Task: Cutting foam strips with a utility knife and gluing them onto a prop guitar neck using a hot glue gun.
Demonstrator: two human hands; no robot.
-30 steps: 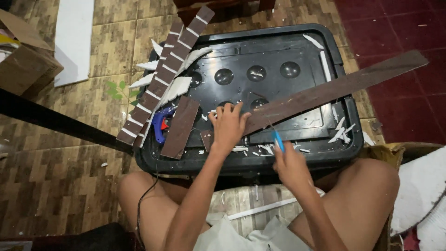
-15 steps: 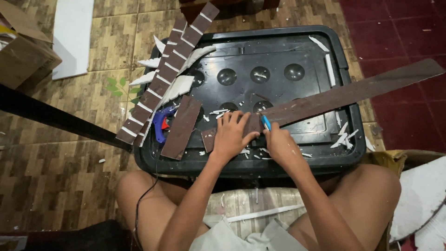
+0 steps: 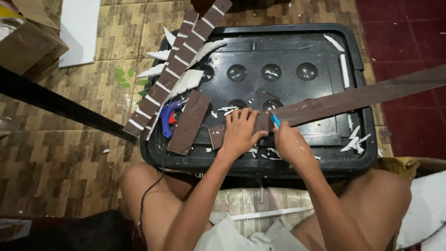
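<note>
— Two hands on one strip, is that it? What's over on the left?

— A cardboard box (image 3: 28, 44) on the tiled floor, then a striped brown-and-white slat (image 3: 179, 67) leaning across the corner of the black plastic lid (image 3: 357, 153). Beside it lies a blue glue gun (image 3: 168, 118) and a short brown piece (image 3: 189, 122).

— And the hands?

— The left hand (image 3: 240, 132) lies flat, fingers spread, pressing down the near end of the long brown strip (image 3: 353, 98), which runs off to the right past the lid's edge. The right hand (image 3: 290, 143), just beside it, is closed around a blue cutter (image 3: 275, 121), its tip touching the strip.

— Anything further right?

— White scraps (image 3: 355, 139) scattered on the lid, near its right rim.
</note>
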